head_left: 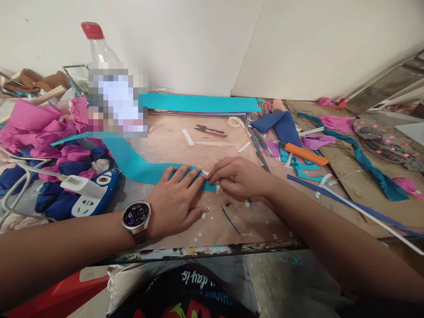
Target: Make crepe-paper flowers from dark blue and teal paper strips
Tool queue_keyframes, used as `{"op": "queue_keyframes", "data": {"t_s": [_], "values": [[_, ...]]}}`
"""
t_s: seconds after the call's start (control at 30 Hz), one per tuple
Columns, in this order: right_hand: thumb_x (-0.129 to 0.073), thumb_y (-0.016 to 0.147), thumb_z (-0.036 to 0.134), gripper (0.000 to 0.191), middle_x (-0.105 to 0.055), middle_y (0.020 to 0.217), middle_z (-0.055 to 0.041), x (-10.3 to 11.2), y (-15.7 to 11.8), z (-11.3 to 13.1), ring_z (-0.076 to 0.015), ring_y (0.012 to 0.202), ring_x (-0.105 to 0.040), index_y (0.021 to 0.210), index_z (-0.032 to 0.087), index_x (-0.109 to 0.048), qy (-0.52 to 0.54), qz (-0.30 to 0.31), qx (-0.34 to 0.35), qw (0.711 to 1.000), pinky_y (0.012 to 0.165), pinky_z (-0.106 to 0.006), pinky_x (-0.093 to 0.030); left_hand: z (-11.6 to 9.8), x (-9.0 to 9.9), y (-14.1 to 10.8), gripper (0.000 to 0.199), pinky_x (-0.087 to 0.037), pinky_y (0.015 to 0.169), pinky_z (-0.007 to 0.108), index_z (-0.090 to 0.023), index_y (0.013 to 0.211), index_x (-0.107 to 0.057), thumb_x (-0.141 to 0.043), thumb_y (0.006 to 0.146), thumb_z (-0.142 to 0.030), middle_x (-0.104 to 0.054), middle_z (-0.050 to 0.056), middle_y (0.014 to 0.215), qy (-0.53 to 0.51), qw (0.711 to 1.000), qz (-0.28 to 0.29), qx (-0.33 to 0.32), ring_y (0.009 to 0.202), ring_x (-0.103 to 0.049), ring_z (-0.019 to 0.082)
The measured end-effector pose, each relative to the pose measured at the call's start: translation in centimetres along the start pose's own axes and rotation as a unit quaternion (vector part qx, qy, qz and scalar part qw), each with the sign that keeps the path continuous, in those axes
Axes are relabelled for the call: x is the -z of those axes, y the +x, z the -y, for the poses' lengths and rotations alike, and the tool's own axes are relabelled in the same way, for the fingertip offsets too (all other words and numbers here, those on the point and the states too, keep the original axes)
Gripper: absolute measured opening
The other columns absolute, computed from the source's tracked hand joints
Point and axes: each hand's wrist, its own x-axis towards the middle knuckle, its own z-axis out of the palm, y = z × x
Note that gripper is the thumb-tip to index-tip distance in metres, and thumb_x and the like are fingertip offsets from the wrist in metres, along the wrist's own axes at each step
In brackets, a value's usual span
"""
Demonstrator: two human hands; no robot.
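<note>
A turquoise fabric strip [142,172] curves across the work surface from the left, its short end under my hands. My left hand [180,198] lies flat over that end, fingers spread, pressing it to the surface. At the strip's end my right hand [240,176] has thumb and fingers pinched together. Small white bits show beside those fingertips; what the pinch holds is too small to make out. Beyond my hands lie thread snips [212,130], a white strip [187,137] and a roll of tape [234,121].
Pink and blue fabric pieces [33,128] pile up at the left beside a power strip [96,194]. A red-capped bottle [99,46] stands behind. Another turquoise strip [202,103] lies along the back. An orange cutter [304,153] and fabric scraps are at the right.
</note>
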Motion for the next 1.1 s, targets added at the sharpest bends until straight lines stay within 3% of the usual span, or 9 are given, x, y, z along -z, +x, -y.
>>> {"op": "queue_keyframes", "data": {"t_s": [0.23, 0.43, 0.5, 0.67, 0.83, 1.1], "values": [[-0.051, 0.075, 0.007, 0.031, -0.079, 0.074, -0.0004, 0.7, -0.1, 0.3, -0.014, 0.067, -0.07, 0.078, 0.02, -0.078, 0.013, 0.016, -0.007, 1.0, 0.07, -0.026, -0.054, 0.0, 0.2, 0.1, 0.062, -0.031, 0.111, 0.06, -0.025, 0.151, -0.049, -0.043, 0.1, -0.059, -0.046, 0.013, 0.16, 0.004, 1.0, 0.011, -0.006, 0.143, -0.039, 0.04], [-0.05, 0.073, 0.007, 0.027, -0.072, 0.064, 0.0006, 0.8, -0.3, 0.3, -0.0121, 0.06, -0.063, 0.07, 0.019, -0.073, 0.016, 0.017, -0.002, 1.0, 0.065, -0.024, -0.048, -0.1, 0.4, 0.0, 0.059, -0.033, 0.111, 0.06, -0.024, 0.148, -0.051, -0.043, 0.1, -0.057, -0.046, 0.014, 0.16, 0.0, 1.0, 0.016, -0.004, 0.143, -0.039, 0.041], [-0.05, 0.075, 0.006, 0.026, -0.073, 0.069, -0.0004, 0.6, -0.3, 0.1, -0.0123, 0.064, -0.064, 0.074, 0.019, -0.073, 0.012, 0.001, -0.003, 1.0, 0.067, -0.024, -0.049, -0.1, 0.3, 0.0, 0.059, -0.033, 0.111, 0.06, -0.024, 0.148, -0.051, -0.044, 0.1, -0.057, -0.046, 0.014, 0.16, 0.0, 1.0, 0.015, -0.004, 0.143, -0.04, 0.041], [-0.056, 0.075, 0.005, 0.036, -0.071, 0.104, -0.0065, 0.3, -0.3, -0.3, -0.0105, 0.07, -0.061, 0.101, 0.019, -0.077, 0.006, -0.006, 0.0, 1.0, 0.066, -0.023, -0.05, -0.1, 0.1, 0.0, 0.067, -0.028, 0.114, 0.057, -0.017, 0.153, -0.044, -0.043, 0.1, -0.057, -0.047, 0.015, 0.16, -0.014, 1.0, -0.005, 0.002, 0.144, -0.041, 0.038], [-0.059, 0.079, 0.006, 0.034, -0.068, 0.105, -0.0067, 0.2, -0.2, -0.5, -0.0097, 0.071, -0.06, 0.104, 0.02, -0.078, 0.005, 0.014, 0.005, 1.0, 0.068, -0.024, -0.051, -0.1, 0.1, -0.1, 0.071, -0.027, 0.116, 0.056, -0.01, 0.153, -0.042, -0.045, 0.1, -0.057, -0.05, 0.017, 0.158, -0.022, 1.0, -0.012, 0.008, 0.144, -0.04, 0.038], [-0.061, 0.088, 0.012, 0.023, -0.068, 0.102, -0.0062, -0.1, -0.2, -0.8, -0.0115, 0.076, -0.064, 0.1, 0.021, -0.079, -0.002, 0.002, 0.015, 1.0, 0.071, -0.025, -0.051, -0.1, 0.0, -0.1, 0.071, -0.026, 0.116, 0.057, -0.013, 0.156, -0.04, -0.045, 0.1, -0.056, -0.048, 0.017, 0.159, -0.032, 0.999, -0.015, 0.01, 0.145, -0.04, 0.038]]}}
